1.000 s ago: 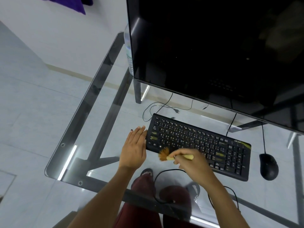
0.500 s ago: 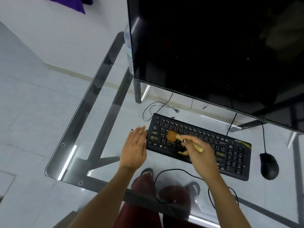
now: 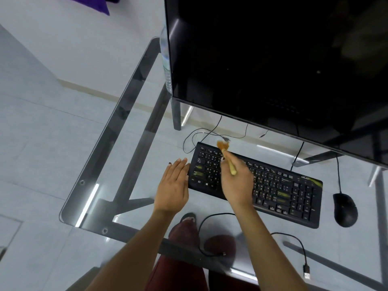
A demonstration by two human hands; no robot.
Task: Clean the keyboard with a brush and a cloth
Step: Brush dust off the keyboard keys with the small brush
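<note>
- The right hand (image 3: pixel 237 183) is closed around the wooden handle of the brush (image 3: pixel 227 157). It hangs over the left part of the keyboard (image 3: pixel 273 185).
- The brush has moved. A second ago its brown bristles were at the near edge of the keys. Half a second ago they were in the middle rows. Now they are at the far edge, near the top row, and they poke a little past the keyboard.
- So the brush has swept from front to back over the left end. I think this is one stroke that pushes dust off the back.
- The left hand (image 3: pixel 173 185) lies flat and open on the glass surface (image 3: pixel 117 127). Its fingers touch the left end of the keyboard. It holds nothing. It has not moved, so I think it keeps the keyboard from sliding.
- The keyboard is on the surface in front of the big dark screen (image 3: pixel 273 59). The mouse (image 3: pixel 345 210) is just to its right.
- The middle and right keys likely still need brushing.
- I cannot see a cloth anywhere, so the wiping step seems not yet begun.
</note>
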